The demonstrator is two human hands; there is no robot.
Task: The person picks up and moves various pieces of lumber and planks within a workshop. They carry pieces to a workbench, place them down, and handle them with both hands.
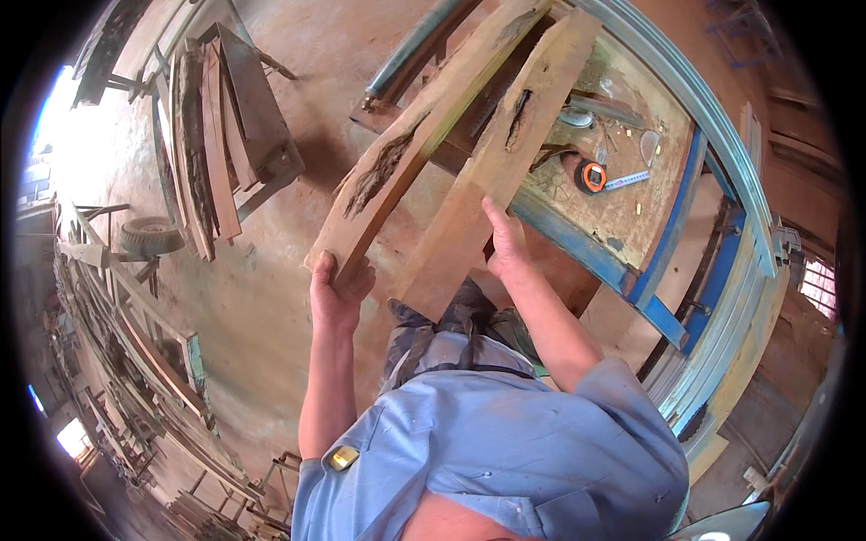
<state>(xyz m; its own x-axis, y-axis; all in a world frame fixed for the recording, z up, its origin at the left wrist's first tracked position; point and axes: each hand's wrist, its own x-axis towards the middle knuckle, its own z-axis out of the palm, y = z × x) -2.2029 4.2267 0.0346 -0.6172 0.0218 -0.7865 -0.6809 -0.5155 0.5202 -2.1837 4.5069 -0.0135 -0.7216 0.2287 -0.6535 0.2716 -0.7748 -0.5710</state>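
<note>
My left hand [338, 293] grips the near end of a thick wooden plank [451, 95], thumb on top and fingers curled beneath. A dark, rough hollow runs along that plank's face. Beside it on the right lies a second plank [456, 225], with a narrow dark slit in its upper half. My right hand [505, 242] holds this one by its right edge, thumb on the face; the other fingers are mostly hidden below. Both planks slant away toward the top, their near ends jutting out in front of me and their far parts over a blue-framed bench [577, 236].
On the bench's worn board [622, 230] lies an orange and black tape measure [592, 177], its blade partly out. A long metal rail [722, 117] curves along the right. Boards lean on a stand [216, 135] at upper left, near a tire [151, 236]. Timber stacks [135, 316] line the left.
</note>
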